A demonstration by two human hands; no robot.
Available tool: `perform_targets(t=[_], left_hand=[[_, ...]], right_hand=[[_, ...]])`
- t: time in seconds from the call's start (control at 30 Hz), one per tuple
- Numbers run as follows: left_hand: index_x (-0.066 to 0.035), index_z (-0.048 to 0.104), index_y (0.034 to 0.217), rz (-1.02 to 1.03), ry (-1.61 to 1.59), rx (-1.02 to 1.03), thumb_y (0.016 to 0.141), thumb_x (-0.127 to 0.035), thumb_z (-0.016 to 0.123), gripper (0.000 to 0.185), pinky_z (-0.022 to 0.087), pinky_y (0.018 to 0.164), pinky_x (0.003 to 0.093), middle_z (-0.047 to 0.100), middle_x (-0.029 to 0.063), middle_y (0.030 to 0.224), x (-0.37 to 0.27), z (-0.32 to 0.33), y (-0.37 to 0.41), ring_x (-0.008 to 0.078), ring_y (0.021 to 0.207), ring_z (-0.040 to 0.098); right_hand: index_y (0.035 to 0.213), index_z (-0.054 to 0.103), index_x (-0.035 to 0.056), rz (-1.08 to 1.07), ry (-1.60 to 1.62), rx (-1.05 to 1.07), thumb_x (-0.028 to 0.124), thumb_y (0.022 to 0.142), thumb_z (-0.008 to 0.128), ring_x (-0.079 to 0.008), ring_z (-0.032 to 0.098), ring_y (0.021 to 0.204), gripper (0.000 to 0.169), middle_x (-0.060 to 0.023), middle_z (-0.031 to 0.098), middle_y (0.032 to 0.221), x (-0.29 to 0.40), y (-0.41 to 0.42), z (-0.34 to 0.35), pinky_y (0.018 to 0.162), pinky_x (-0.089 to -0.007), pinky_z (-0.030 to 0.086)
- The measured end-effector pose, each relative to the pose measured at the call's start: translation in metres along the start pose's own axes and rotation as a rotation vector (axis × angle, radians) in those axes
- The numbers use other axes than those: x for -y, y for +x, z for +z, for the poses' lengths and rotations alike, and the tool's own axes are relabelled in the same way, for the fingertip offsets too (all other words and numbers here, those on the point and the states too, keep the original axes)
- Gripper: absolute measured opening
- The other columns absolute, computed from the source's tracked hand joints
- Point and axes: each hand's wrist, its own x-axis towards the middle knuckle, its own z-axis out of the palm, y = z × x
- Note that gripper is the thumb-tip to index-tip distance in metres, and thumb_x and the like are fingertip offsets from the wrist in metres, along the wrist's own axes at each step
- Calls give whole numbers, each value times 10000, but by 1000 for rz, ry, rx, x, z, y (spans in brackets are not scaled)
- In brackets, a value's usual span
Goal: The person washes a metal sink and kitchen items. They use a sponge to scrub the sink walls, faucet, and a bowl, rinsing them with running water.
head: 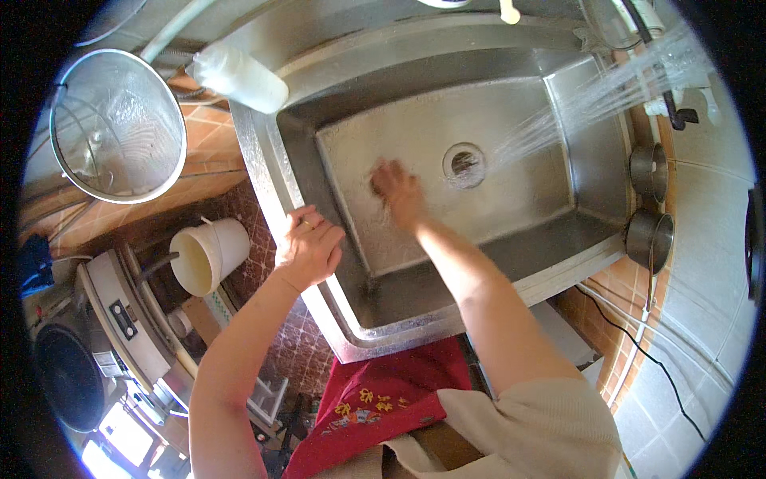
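A stainless steel sink (pixel 508 233) lies before me, its floor wet, with a round drain (pixel 467 164) in it. My right hand (pixel 400 193) is down at the sink floor, left of the drain. It is blurred, and whether anything is under its fingers cannot be told. My left hand (pixel 308 245), with a ring on one finger, rests curled over the sink's left rim (pixel 263 158). From the upper right a spray of water (pixel 556 123) falls into the sink towards the drain.
A white plastic squeeze bottle (pixel 239 78) lies tilted at the sink's back left corner. A round mesh strainer (pixel 119 126) hangs at left, above a white bucket (pixel 209 254). Metal pots (pixel 649 239) hang along the right wall near a black cable (pixel 652 359).
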Motion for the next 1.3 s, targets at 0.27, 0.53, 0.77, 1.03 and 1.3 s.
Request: perform_targets(t=[0.27,0.53,0.77,1.03,1.3], left_hand=[[-131,673,881,-38,-24,72,681,-122,643,203,331,1057,496,682,60,857,7,11,-14,264,964,580],[-141,681,865,-82,35,101,716,-129,636,156,348,1056,450,694,40,883,3,2,-15,242,992,585],[-122,680,854,-33,18,48,738,-124,636,123,347,1058,457,701,35,891,2,4,-4,239,979,596],[-116,645,833,-22,77,80,713,-123,644,120,354,1046,422,674,31,815,-4,-1,-5,214,919,590],[-129,675,870,-59,66,78,697,-131,661,174,352,1055,470,695,40,919,-2,3,-7,244,984,594]], right_hand=[[1037,611,-20,557,1018,243,336,997,466,-274,585,944,386,-203,628,1038,-8,-40,-64,853,-440,459],[1427,476,259,-18,408,1343,158,948,393,-331,530,1229,496,-145,561,1348,31,-109,-164,1079,-439,381],[1078,713,101,259,-45,921,76,858,517,-326,678,899,296,-182,700,1014,-123,-138,-170,789,-415,536],[1068,713,111,-15,30,1032,60,827,567,-319,658,994,286,-164,683,1056,-43,-134,-223,913,-435,514],[964,685,35,-171,-70,1120,103,847,524,-351,651,923,211,-211,678,1021,-10,-78,-120,785,-438,527]])
